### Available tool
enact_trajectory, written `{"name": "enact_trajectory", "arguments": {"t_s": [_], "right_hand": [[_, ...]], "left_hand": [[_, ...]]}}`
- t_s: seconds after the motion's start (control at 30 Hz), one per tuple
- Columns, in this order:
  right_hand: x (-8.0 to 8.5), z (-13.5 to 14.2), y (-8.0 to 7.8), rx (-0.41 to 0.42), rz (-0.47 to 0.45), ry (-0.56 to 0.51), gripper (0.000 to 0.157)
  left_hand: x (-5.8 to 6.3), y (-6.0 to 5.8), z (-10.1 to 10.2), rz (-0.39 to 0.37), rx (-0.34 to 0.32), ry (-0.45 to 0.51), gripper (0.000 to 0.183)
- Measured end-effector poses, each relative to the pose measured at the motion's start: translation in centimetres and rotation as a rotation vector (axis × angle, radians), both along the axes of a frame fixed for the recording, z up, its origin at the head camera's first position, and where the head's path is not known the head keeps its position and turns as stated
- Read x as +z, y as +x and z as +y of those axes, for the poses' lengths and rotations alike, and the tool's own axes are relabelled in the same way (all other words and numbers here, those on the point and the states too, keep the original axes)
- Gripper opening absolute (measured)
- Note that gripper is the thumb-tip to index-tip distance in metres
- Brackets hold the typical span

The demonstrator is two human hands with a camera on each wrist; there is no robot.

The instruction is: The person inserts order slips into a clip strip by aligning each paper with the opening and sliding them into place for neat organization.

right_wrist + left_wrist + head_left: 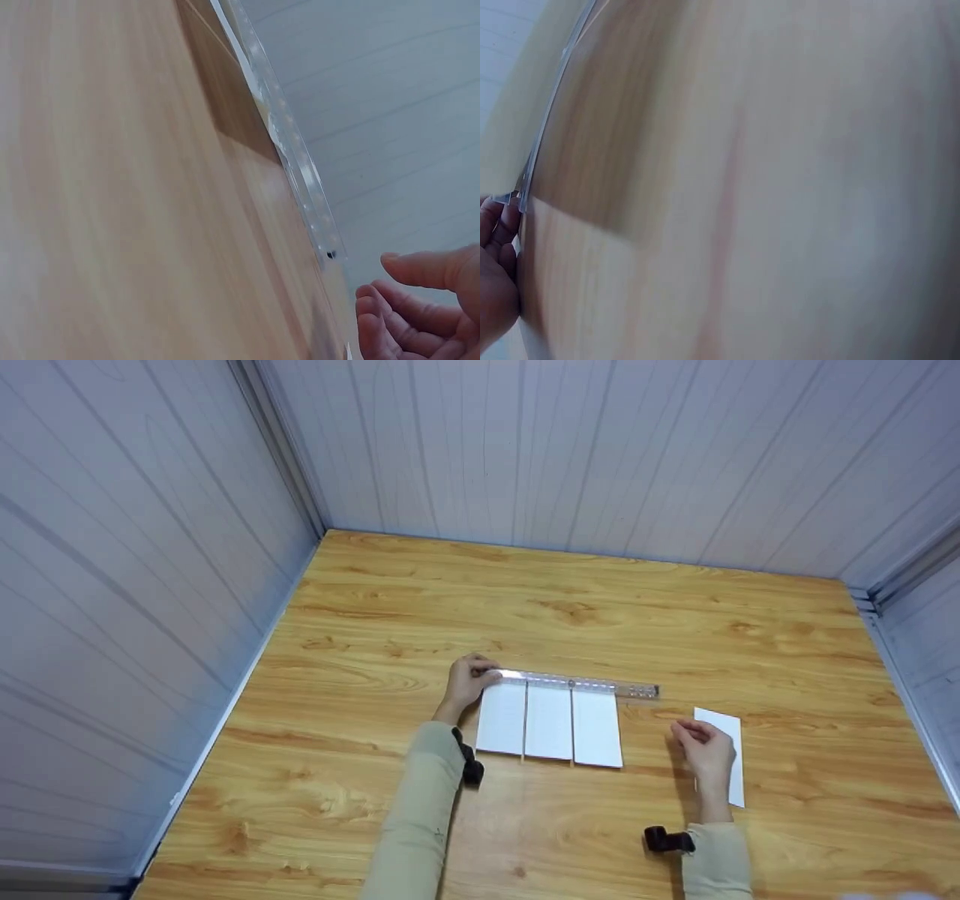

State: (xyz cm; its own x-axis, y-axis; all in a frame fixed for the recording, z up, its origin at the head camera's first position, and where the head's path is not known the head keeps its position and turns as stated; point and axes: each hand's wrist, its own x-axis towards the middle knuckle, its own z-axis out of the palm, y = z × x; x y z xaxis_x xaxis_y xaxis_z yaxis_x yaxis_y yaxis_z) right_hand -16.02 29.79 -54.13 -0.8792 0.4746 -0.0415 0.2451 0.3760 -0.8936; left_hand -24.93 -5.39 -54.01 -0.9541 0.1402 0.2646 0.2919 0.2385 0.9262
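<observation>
In the head view, a clear plastic ruler [592, 685] runs along the far edges of three white paper strips [549, 724] laid side by side. My left hand [466, 684] pinches the ruler's left end between thumb and fingers; the left wrist view shows this hand [499, 262] at the ruler's end too. Another white strip [735, 757] lies apart on the right, partly covered by my right hand [706, 750]. In the right wrist view the thumb of that hand [431, 307] stands away from loosely bent fingers, with nothing held. The ruler's far end [319, 225] is near it.
A wood-grain table [570, 840] lies under everything. Pale panelled walls [555, 457] rise at the back, and another wall [112, 622] stands along the left. Dark bands [469, 761] with small cameras are on both wrists.
</observation>
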Motion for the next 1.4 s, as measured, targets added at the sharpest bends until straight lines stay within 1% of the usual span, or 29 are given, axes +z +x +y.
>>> {"name": "enact_trajectory", "arguments": {"t_s": [0.07,0.1,0.13,0.17,0.23,0.3,0.33,0.37,0.43,0.5,0.6,0.77,0.83,0.87,0.93,0.97,1.1,1.17,1.23,1.37,1.4], "right_hand": [[0.1,0.4,0.2,-0.014,0.025,-0.029,0.02],[0.1,0.6,0.3,-0.03,0.028,-0.062,0.02],[0.2,0.9,0.5,-0.04,0.03,-0.067,0.02],[0.2,1.1,0.6,-0.049,0.023,-0.063,0.02],[0.3,1.7,0.8,-0.062,0.006,-0.014,0.022],[0.3,2.3,1.1,-0.084,-0.033,-0.005,0.027],[0.4,2.6,1.2,-0.085,-0.048,0.026,0.029],[0.4,2.9,1.3,-0.094,-0.064,0.033,0.031],[0.5,3.4,1.5,-0.11,-0.088,0.042,0.032],[0.5,3.8,1.7,-0.136,-0.097,0.034,0.03],[0.5,4.4,2.0,-0.171,-0.101,0.044,0.03],[0.7,5.2,2.5,-0.199,-0.131,0.081,0.035],[0.8,5.3,2.6,-0.207,-0.143,0.082,0.035],[0.8,5.4,2.6,-0.21,-0.149,0.088,0.035],[0.8,5.5,2.6,-0.211,-0.163,0.094,0.035],[0.8,5.6,2.6,-0.209,-0.17,0.1,0.036],[0.6,6.0,2.4,-0.196,-0.199,0.129,0.041],[0.5,6.1,2.3,-0.19,-0.22,0.133,0.044],[0.4,6.2,2.2,-0.186,-0.242,0.134,0.045],[0.2,6.3,2.0,-0.179,-0.275,0.117,0.048],[0.2,6.3,2.0,-0.178,-0.283,0.113,0.049]], "left_hand": [[-0.1,-0.1,0.0,0.006,-0.001,0.004,0.012],[-0.2,-0.2,0.0,0.009,-0.003,0.008,0.012],[-0.4,-0.3,0.0,0.014,-0.005,0.013,0.012],[-0.6,-0.4,0.0,0.018,-0.005,0.019,0.011],[-1.5,-0.8,-0.1,0.03,-0.004,0.021,0.011],[-2.4,-1.3,-0.1,0.035,0.005,0.012,0.011],[-2.8,-1.5,-0.1,0.033,0.011,0.008,0.011],[-3.2,-1.7,-0.2,0.034,0.017,-0.003,0.011],[-3.6,-2.0,-0.2,0.024,0.025,-0.016,0.012],[-3.6,-2.1,-0.2,0.007,0.03,-0.02,0.012],[-3.2,-1.9,-0.2,0.001,0.022,-0.02,0.012],[-0.9,-0.8,-0.1,0.019,-0.014,0.022,0.011],[-0.3,-0.5,-0.1,0.023,-0.018,0.024,0.011],[-0.2,-0.4,-0.1,0.021,-0.018,0.022,0.011],[-0.5,-0.6,-0.2,0.013,-0.011,0.016,0.011],[-0.9,-0.8,-0.2,0.015,-0.007,0.005,0.01],[-2.7,-1.8,-0.2,-0.016,0.022,-0.027,0.011],[-3.3,-2.1,-0.2,-0.022,0.032,-0.039,0.011],[-3.4,-2.1,-0.2,-0.025,0.032,-0.025,0.013],[-1.6,-1.2,0.0,-0.019,0.016,0.004,0.013],[-1.6,-1.2,-0.1,-0.017,0.016,0.004,0.013]]}}
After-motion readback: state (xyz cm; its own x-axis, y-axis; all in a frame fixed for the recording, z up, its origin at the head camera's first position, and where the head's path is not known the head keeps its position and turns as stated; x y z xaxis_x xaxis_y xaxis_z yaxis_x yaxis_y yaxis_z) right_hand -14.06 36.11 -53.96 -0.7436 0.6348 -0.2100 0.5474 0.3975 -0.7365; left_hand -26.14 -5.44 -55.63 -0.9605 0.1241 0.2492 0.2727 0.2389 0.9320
